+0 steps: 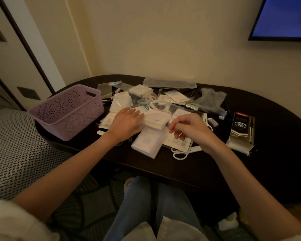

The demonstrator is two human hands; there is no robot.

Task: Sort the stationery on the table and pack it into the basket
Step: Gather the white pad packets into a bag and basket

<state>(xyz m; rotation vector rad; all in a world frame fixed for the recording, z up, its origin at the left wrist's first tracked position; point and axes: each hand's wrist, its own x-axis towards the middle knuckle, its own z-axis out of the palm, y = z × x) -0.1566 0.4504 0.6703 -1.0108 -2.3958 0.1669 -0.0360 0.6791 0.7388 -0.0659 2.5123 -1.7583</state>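
A heap of stationery in clear bags covers the middle of the dark oval table. The purple openwork basket stands at the table's left end, and I see nothing inside it. My left hand lies flat with straight fingers against the left side of a white packet in clear wrap. My right hand has curled fingers, and its thumb and forefinger pinch the wrap's right edge. Under the packet lies a white box.
White scissors lie near the front edge. A black 0.5 mm pen pack and a small eraser sit to the right, a grey pouch at the back. A patterned seat adjoins on the left.
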